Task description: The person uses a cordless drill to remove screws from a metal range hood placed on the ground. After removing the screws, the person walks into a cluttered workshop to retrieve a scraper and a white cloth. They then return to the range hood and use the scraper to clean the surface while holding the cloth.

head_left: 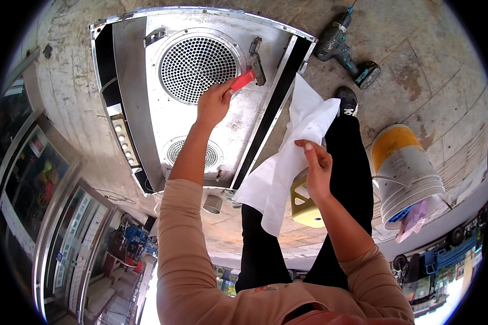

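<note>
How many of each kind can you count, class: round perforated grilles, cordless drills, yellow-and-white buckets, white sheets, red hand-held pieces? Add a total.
Round perforated grilles: 2 (large grille, small grille)
Cordless drill: 1
Yellow-and-white bucket: 1
White sheet: 1
Red piece, in the left hand: 1
Total: 6

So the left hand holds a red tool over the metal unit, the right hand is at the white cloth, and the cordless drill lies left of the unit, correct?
No: the head view shows the cordless drill lying right of the metal unit, not left. The left hand holds a red tool over the unit, and the right hand is at the white cloth.
</note>
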The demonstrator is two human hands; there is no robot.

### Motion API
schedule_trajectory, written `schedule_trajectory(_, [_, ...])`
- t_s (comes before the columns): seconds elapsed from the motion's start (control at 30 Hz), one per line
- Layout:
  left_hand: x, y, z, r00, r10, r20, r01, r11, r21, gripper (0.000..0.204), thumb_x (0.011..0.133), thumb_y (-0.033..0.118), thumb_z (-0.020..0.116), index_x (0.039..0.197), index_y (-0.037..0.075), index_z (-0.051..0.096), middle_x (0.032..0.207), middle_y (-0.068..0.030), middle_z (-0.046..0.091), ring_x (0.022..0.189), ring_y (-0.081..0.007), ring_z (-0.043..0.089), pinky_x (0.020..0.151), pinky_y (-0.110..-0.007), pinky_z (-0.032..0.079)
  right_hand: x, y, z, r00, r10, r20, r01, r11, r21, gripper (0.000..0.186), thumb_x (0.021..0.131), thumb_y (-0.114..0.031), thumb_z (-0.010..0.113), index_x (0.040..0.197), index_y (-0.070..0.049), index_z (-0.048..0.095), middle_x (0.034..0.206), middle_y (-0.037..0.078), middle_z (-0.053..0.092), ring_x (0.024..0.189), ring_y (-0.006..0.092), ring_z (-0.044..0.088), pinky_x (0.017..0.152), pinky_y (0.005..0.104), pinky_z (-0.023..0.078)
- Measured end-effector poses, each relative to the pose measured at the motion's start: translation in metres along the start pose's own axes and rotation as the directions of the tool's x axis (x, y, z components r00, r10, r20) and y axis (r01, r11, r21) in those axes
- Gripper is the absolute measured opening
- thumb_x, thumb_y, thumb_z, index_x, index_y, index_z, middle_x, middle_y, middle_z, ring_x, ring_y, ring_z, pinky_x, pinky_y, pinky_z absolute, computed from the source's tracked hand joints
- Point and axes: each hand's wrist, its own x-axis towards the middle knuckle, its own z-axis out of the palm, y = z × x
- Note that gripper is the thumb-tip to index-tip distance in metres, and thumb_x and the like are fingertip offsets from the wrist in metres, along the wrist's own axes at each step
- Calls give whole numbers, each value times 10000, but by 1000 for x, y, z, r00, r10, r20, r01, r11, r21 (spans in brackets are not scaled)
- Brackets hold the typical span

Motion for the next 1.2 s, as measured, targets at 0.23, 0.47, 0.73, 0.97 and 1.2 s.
schedule_trajectory(0.23, [45, 14, -6, 998, 49, 50, -50, 999, 22, 310, 916, 183, 574, 1218, 139, 634, 884, -130, 660, 728, -267, 636, 676, -349, 502, 3, 9, -1, 1000, -24, 9, 24, 998, -53, 252, 945, -253, 608, 992, -28, 711, 1013, 33, 561, 901, 106, 522, 818, 223, 411])
schedule_trajectory(0.47, [16, 14, -16, 996, 32, 78, -40, 993, 107, 309, 913, 188, 563, 1212, 216, 637, 814, -96, 597, 732, -272, 601, 670, -393, 482, 4, 25, -4, 994, -105, -40, 106, 994, 29, 195, 858, 13, 616, 1041, -27, 671, 1065, 50, 573, 1035, 134, 524, 950, 261, 369])
schedule_trajectory(0.73, [42, 25, -15, 995, 39, 89, -39, 999, 2, 315, 900, 212, 561, 1200, 163, 643, 955, -125, 664, 804, -301, 640, 721, -388, 507, 0, 32, -2, 986, -166, -7, 166, 986, 2, 223, 842, 56, 605, 1052, -6, 652, 1086, 50, 585, 1051, 141, 528, 968, 254, 355])
schedule_trajectory(0.97, [27, 18, -20, 997, 43, 68, -50, 993, 106, 297, 898, 187, 547, 1174, 208, 657, 860, -112, 639, 781, -293, 622, 704, -407, 496, 1, 43, -6, 963, -262, -60, 264, 964, 28, 282, 851, 52, 625, 1124, -18, 634, 1126, 51, 640, 1067, 130, 545, 974, 262, 382])
schedule_trajectory(1.2, [36, 20, -19, 991, 114, 72, -122, 985, 123, 285, 918, 203, 548, 1182, 182, 651, 843, -82, 622, 768, -272, 611, 689, -378, 491, 0, 48, -6, 973, -219, -68, 219, 976, -6, 302, 840, 92, 592, 1123, -11, 612, 1096, 29, 627, 1033, 110, 545, 937, 234, 390])
